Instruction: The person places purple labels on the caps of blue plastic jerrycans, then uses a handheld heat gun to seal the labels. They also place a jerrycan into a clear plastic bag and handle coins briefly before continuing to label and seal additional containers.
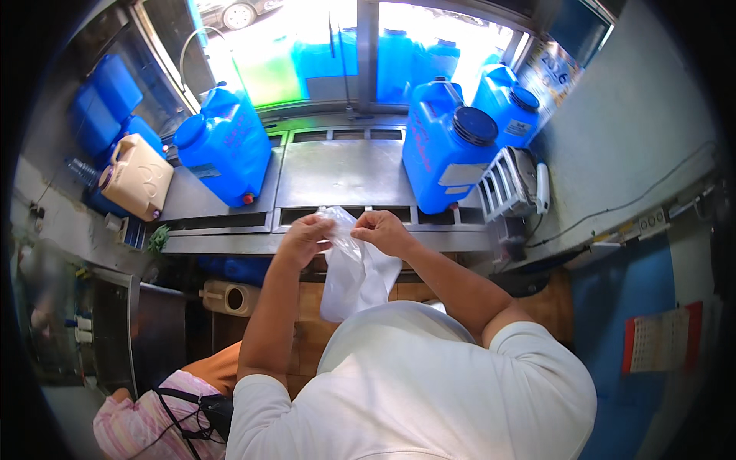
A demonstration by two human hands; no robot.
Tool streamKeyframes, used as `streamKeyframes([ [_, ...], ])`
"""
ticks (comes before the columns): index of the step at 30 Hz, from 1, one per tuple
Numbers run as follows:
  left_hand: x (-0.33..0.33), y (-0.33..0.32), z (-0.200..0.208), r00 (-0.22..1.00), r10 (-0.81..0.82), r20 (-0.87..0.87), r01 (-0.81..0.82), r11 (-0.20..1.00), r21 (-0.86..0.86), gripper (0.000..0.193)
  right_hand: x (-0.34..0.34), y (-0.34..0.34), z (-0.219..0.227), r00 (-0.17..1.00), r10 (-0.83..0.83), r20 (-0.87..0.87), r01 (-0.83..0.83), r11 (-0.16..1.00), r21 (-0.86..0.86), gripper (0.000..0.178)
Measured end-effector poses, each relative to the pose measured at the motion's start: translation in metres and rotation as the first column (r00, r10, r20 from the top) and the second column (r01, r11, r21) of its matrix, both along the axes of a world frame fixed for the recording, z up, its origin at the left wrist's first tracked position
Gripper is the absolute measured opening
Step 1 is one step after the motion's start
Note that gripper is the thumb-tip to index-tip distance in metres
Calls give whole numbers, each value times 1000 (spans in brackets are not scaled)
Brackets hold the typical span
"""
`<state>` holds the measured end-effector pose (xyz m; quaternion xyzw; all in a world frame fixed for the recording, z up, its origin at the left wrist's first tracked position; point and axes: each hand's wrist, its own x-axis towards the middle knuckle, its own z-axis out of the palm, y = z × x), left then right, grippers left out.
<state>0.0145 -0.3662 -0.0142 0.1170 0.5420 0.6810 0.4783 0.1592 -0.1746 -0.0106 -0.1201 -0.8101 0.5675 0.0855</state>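
Note:
Between my two hands hangs a crumpled, translucent white plastic bag (354,280), in front of the counter's near edge. The fingers of my left hand (307,236) are closed on its upper left part. My right hand (382,232) pinches the upper right edge between thumb and fingers. The bag's lower end drops toward my white shirt. Ahead, large blue jugs stand on the steel counter (330,172): one blue jug (230,149) to the left and another blue jug (433,157) to the right, nearest my right hand.
A third blue jug (502,103) stands behind the right one, near a white-grilled appliance (502,184). On the left are a beige jug (139,180) and, lower down, an open-mouthed beige container (228,297). A person's pink striped clothing (138,406) shows at lower left.

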Motion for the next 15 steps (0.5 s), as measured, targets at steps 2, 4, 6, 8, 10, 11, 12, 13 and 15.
streamKeyframes([
  [2,-10,-8,-4,989,59,135,-82,982,172,9,10,9,-17,999,16,-39,-20,994,-109,24],
  [4,-24,-16,-6,958,180,224,-234,941,244,13,28,25,-39,996,-89,15,88,994,58,21],
  [6,-42,-24,-6,928,263,263,-339,889,309,14,53,47,-69,979,-187,77,175,974,145,18],
  [8,-57,-28,-7,909,293,296,-393,838,378,15,83,68,-105,939,-293,183,289,956,48,16],
  [10,-67,-29,-9,889,322,327,-442,792,422,16,119,88,-138,865,-358,352,406,911,-71,14],
  [11,-68,-28,-9,881,341,328,-461,774,434,16,136,97,-151,781,-389,488,478,876,-67,12],
  [12,-66,-26,-10,901,307,306,-418,802,426,16,150,100,-163,768,-352,535,469,878,-96,11],
  [13,-63,-22,-10,903,328,277,-419,817,397,16,162,104,-170,729,-325,602,485,867,-119,10],
  [15,-54,-12,-8,913,317,256,-397,833,384,17,171,109,-169,734,-291,613,359,933,14,14],
])
